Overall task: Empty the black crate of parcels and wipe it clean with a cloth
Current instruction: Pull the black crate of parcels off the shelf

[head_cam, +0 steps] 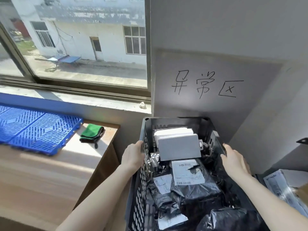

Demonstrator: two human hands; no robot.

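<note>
The black perforated crate (145, 130) stands in front of me against the grey wall, full of parcels. A grey box (179, 149) leans at its far end, and several black plastic mailers with white labels (188, 172) fill the rest. My left hand (133, 157) grips the crate's left rim. On the right rim, my right hand (235, 161) has its fingers wrapped over the edge. A folded green cloth (91, 132) lies on the wooden table to the left.
A blue plastic grid mat (36, 132) covers the far left of the wooden table (41, 172). A window sill (100, 102) runs behind the table. White and clear-wrapped packages (283, 185) lie on the surface right of the crate.
</note>
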